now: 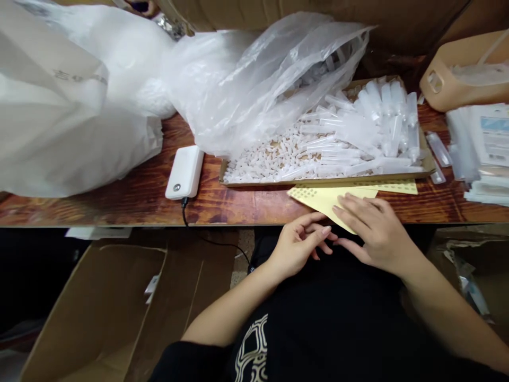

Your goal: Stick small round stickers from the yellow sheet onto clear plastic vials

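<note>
Head view: a dark-stained wooden counter (238, 208) runs across the scene, in front of a person in a black shirt (338, 318). A bulky white plastic bag (67, 138) fills its left end, and an open cardboard box (99, 297) stands below. Toward the middle, a crumpled translucent plastic bag (234, 90) drapes over part of a shallow cardboard tray (254, 183). At the right are a tan plastic basket (469, 98) and, nearer, a pile of printed packets (493, 140).

Both hands are at the counter's front edge. The right hand (369, 233) lies palm down, fingers extended, over a pale yellow sticker sheet (322, 200) with rows of small grey dots; the sheet sits just before the tray and overhangs the edge. The left hand (300, 241) is half curled, thumb near its fingertips, close to the right thumb; whether it pinches anything cannot be told.

Left of the tray lies a white power bank (185, 172) with a black cable (217, 243). Clear plastic tubes (338, 154) and tiny white pieces (258, 159) fill the tray.
</note>
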`<state>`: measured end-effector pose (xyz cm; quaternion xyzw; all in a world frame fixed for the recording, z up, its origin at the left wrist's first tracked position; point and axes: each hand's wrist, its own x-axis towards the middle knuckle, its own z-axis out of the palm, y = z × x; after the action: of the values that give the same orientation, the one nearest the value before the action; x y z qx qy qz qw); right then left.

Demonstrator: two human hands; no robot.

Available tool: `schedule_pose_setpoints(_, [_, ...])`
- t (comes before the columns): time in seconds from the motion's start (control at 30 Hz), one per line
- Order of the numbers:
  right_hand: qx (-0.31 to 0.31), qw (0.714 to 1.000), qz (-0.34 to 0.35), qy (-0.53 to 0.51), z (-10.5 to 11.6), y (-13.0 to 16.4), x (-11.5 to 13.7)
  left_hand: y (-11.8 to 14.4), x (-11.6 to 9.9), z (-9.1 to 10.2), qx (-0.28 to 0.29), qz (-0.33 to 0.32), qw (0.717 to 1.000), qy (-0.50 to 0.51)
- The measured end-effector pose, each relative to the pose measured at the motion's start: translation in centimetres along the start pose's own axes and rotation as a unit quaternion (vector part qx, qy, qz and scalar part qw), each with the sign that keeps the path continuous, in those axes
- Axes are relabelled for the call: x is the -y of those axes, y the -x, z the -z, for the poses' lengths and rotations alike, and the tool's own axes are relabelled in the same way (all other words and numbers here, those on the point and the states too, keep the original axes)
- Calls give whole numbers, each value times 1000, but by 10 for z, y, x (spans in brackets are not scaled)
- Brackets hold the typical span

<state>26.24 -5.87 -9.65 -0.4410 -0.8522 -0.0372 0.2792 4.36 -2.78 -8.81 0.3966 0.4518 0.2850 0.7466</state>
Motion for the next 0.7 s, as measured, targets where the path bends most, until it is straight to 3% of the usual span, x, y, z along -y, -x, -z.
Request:
schedule_pose_setpoints(0.07, [37,999,4,-22,-10,11,-6,-2,-6,3,-19,8,1000,9])
schedule_pose_setpoints(0.2, [17,997,25,-69,-13,32,-29,-10,-14,12,-47,19,998,23])
schedule_pose_setpoints(0.33, [46,993,41,-97,1,40,-38,-14,-12,12,-45,26,998,17])
schedule_pose_setpoints(0.5, [99,988,-16,-116,30,25,-26,-9,-12,6,-50,54,997,-1])
schedule_pose_setpoints(0.6, [15,992,-29,-120,37,-1,-7,-5,-11,6,-42,75,996,19])
schedule_pose_setpoints(0.7, [-87,990,-29,-111,28,-26,11,-4,-7,6,-42,80,995,33])
